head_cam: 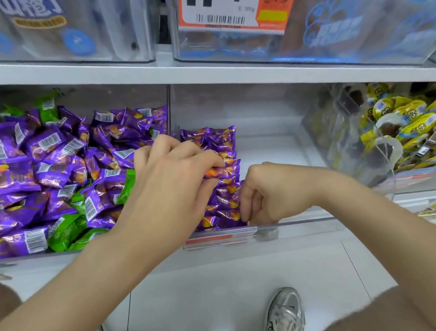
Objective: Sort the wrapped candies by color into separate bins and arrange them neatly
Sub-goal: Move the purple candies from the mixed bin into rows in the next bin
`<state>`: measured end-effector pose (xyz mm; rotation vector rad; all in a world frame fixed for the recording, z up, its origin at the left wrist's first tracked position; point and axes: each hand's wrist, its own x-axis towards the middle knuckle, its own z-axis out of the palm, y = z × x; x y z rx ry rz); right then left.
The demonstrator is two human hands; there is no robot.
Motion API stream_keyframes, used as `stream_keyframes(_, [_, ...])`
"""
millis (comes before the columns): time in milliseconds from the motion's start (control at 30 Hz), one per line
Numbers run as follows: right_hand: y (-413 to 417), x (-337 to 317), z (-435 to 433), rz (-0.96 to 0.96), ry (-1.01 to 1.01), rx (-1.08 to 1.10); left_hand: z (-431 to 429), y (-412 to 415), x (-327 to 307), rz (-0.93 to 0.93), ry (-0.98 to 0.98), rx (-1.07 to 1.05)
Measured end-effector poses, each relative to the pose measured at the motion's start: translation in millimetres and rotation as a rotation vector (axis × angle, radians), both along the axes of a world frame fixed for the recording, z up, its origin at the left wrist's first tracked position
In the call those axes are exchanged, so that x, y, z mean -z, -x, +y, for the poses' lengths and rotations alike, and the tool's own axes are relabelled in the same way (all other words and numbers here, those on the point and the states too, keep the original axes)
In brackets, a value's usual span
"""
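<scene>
L hand (178, 176) is centre frame, reaching over the divider into the mid bin (274, 134). Fingers curled, gripping one purple candy (221, 170) on top of the purple row (217, 142).

R hand (266, 193) is just right of it, centre-right. Fingers curled tight, tips against the right edge of the row near the front wall. A wrapper corner shows by the thumb, but can't tell if it pinches a pc or only presses the stack.

Purple row: single line of overlapping wrappers along the left wall of the mid bin, running front to back. Rest of that bin's floor is bare clear plastic.

Left bin (117, 95), left side of frame: loose mixed pile, mostly purple w/ barcodes up, and green candies (68, 229) scattered through it, esp. lower left and back corner.

Right bin (339, 134), right edge: yellow packets (412, 124), separate from the candies.

Orange/white label strip (217, 239) on the mid bin's front lip, below both hands.

White shelf board (204, 75) spans the upper frame. Above it are clear bins w/ a price tag (225, 2) reading ".8", top centre.

Bottom of frame: grey sneaker (286, 314) on white floor tile, 2nd shoe partly hidden under the L forearm.
</scene>
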<state>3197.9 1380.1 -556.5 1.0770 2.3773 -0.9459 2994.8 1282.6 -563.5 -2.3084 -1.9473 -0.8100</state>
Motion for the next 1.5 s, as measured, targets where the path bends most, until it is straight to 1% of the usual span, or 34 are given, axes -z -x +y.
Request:
stream_keyframes(100, [-3.3,-1.0,2.3,0.022,0.061,0.062,2.7,-0.9,1.2,0.010,0.009,0.002])
stream_keyframes(200, [1.4,1.5,-0.2,0.108,0.117,0.155,3.1,-2.7,0.5,0.012,0.020,-0.001])
stream_keyframes(367, [-4.1,-8.2,-3.4,0.173,0.073,0.213,0.2,-2.0,-1.6,-0.064,0.051,-0.004])
stream_keyframes(400, [-6.5,-12.7,-4.6,0.222,0.049,0.243,-0.7,-1.1,-2.0,-0.061,0.050,-0.003])
stream_keyframes(467, [-9.5,-20.5,-7.7,0.407,0.027,0.355,-2.6,-0.3,-4.1,-0.056,0.043,0.006])
stream_keyframes(500, [-8.8,-25.5,-11.2,0.524,0.071,0.427,-3.8,-0.5,-5.9,-0.069,0.033,0.015])
stream_keyframes(567, [-6.4,-33.8,-18.7,0.709,0.244,0.514,-6.9,-1.8,-10.2,-0.117,0.001,0.061])
stream_keyframes(600, [-6.0,-36.3,-22.8,0.744,0.316,0.506,-8.3,-2.5,-12.2,-0.138,-0.021,0.094])
stream_keyframes(667, [-6.7,-36.7,-30.0,0.745,0.376,0.433,-9.7,-3.4,-14.7,-0.178,-0.076,0.154])
stream_keyframes(733, [-9.1,-35.0,-31.8,0.783,0.355,0.427,-12.7,-4.8,-17.8,-0.214,-0.097,0.175])
stream_keyframes(800, [-13.5,-37.1,-31.0,0.842,0.263,0.495,-17.2,-6.4,-20.5,-0.249,-0.101,0.181])
stream_keyframes(867, [-17.5,-39.8,-32.7,0.880,0.191,0.516,-21.0,-7.7,-22.5,-0.345,-0.103,0.165])
stream_keyframes(967, [-19.9,-41.0,-39.2,0.883,0.197,0.446,-21.1,-9.0,-27.6,-0.678,0.022,0.138])
stream_keyframes(1000, [-20.2,-40.1,-40.1,0.874,0.194,0.425,-20.1,-9.6,-29.5,-0.759,0.055,0.126])
stream_keyframes(1033, [-19.9,-39.1,-39.6,0.862,0.168,0.413,-18.6,-10.2,-30.4,-0.780,0.066,0.115])
stream_keyframes(1067, [-19.4,-37.4,-36.5,0.847,0.128,0.411,-16.9,-10.4,-30.6,-0.749,0.061,0.105])
stream_keyframes(1100, [-19.4,-34.4,-30.9,0.828,0.080,0.417,-14.3,-9.1,-29.0,-0.651,0.036,0.084])
stream_keyframes(1167, [-20.9,-23.3,-12.5,0.753,-0.072,0.428,-5.1,-4.0,-24.1,-0.308,-0.057,0.017])
stream_keyframes(1200, [-22.3,-15.4,0.5,0.681,-0.211,0.428,1.2,-1.4,-21.2,-0.149,-0.089,-0.009])
stream_keyframes(1233, [-23.9,-6.4,14.8,0.587,-0.364,0.427,7.6,1.4,-17.4,-0.048,-0.094,-0.030])
stream_keyframes(1267, [-24.6,2.3,28.4,0.500,-0.489,0.430,13.7,3.2,-14.0,0.002,-0.077,-0.053])
stream_keyframes(1300, [-24.1,10.6,41.7,0.446,-0.568,0.452,18.9,4.8,-11.2,0.020,-0.057,-0.075])
stream_keyframes(1367, [-20.1,26.7,65.5,0.378,-0.648,0.517,26.5,5.4,-8.7,0.026,-0.019,-0.112])
stream_keyframes(1433, [-16.6,43.7,89.1,0.280,-0.733,0.546,31.0,5.7,-6.9,-0.007,0.009,-0.141])
stream_keyframes(1500, [-13.3,55.9,107.1,0.206,-0.728,0.580,34.0,7.4,-5.1,-0.022,0.014,-0.160])
